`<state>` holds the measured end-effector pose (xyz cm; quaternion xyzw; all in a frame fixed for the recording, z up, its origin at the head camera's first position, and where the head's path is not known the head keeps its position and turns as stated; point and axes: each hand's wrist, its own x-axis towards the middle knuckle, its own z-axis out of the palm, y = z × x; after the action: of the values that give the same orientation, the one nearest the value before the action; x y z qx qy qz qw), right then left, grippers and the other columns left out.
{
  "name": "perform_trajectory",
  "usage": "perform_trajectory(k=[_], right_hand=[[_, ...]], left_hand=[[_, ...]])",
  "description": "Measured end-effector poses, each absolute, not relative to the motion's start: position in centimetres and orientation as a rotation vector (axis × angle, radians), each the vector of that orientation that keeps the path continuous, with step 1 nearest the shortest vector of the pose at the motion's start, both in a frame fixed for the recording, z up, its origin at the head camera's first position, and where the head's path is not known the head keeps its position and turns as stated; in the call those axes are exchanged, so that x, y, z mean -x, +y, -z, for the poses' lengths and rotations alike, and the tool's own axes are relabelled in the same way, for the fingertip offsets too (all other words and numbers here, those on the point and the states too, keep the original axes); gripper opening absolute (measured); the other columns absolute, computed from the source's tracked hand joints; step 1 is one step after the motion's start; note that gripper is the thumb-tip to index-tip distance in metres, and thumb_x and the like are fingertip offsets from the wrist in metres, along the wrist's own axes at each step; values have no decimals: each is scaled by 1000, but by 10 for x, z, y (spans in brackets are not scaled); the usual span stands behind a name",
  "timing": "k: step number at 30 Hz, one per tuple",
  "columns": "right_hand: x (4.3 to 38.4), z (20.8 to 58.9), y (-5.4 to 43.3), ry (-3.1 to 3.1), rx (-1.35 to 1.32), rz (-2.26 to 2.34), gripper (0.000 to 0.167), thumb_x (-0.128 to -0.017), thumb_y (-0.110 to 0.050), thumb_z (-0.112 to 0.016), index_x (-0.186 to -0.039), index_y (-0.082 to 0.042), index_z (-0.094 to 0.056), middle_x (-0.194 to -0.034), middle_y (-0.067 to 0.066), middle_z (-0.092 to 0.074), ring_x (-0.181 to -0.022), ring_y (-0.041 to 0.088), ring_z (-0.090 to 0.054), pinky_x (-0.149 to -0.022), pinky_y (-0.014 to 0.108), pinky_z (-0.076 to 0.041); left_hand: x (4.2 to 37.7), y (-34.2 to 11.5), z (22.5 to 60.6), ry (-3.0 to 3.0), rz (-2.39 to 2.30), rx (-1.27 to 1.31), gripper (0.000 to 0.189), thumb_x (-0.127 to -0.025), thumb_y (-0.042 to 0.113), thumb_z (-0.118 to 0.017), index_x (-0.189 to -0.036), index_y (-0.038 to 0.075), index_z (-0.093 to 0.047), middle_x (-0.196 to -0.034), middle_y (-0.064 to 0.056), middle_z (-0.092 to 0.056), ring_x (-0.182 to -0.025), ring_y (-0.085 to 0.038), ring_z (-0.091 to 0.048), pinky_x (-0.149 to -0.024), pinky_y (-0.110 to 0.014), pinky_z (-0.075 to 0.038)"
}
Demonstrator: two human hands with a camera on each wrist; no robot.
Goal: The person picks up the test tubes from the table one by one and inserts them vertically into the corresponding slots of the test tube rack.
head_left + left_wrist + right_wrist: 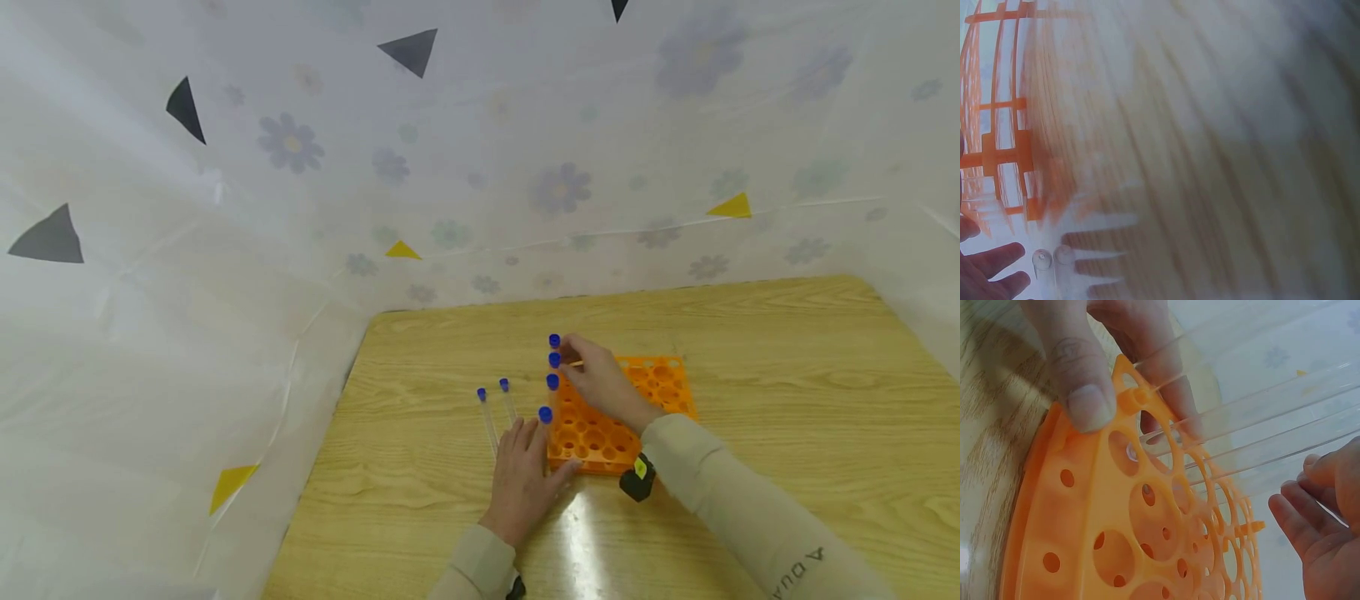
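Observation:
Several blue-capped test tubes stand upright along the left side of an orange test tube rack (596, 433). My right hand (600, 375) is at the far left of the rack, thumb and forefinger at the farthest test tube (554, 341), which they seem to pinch just under its blue cap; the contact is partly hidden. My left hand (521, 479) holds the rack's near left corner. In the right wrist view its thumb (1090, 406) presses the orange front, fingers behind the corner. The right hand's other fingers (1294, 519) hang beside the clear tubes.
Two more capped tubes, one (487, 421) left of the other (510, 400), lie on the wooden table (405, 500) by the left hand. White flowered sheeting (480, 150) surrounds the table's back and sides. Glare and blur fill much of the left wrist view.

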<state>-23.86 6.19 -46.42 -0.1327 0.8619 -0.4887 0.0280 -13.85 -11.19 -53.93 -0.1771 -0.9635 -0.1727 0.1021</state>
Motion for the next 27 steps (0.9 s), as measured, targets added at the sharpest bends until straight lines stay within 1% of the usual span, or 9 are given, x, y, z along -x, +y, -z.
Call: perform_trajectory(k=[9,17,23,27], right_hand=[[239,466,60,2681,424,1484,30,-99,-4,-57,-129,-3,-55,-122,15,-64,-116,32,-62,-96,47,-56],[239,466,56,2695,400,1446,29,-99,-3,-56,-128,-4,-55,-124,15,-64,-118,33,-61,-98,47,-55],[237,465,56,2695,401,1475,26,-99,-3,-56,-125,-5,-56,-122,15,-64,-117,32,-62,-98,47,-55],[238,465,56,2693,404,1476,26,-99,-3,-56,-125,-5,-56,-122,14,-64,-117,32,-62,-98,47,-55]], left_hand=[[139,-113,540,-2823,515,540,72,-93,64,-52,-147,17,-44,-139,-7,-56,-136,-33,-48,-114,-51,-40],[139,-113,540,-2825,513,534,72,-93,64,-51,-147,17,-44,-138,-7,-56,-135,-33,-48,-114,-50,-41],[139,-113,539,-2809,514,540,74,-93,62,-54,-150,16,-41,-139,-8,-56,-135,-35,-49,-114,-50,-41],[139,-113,539,-2805,510,540,74,-93,62,-55,-149,16,-43,-138,-9,-57,-134,-35,-49,-113,-50,-41]])
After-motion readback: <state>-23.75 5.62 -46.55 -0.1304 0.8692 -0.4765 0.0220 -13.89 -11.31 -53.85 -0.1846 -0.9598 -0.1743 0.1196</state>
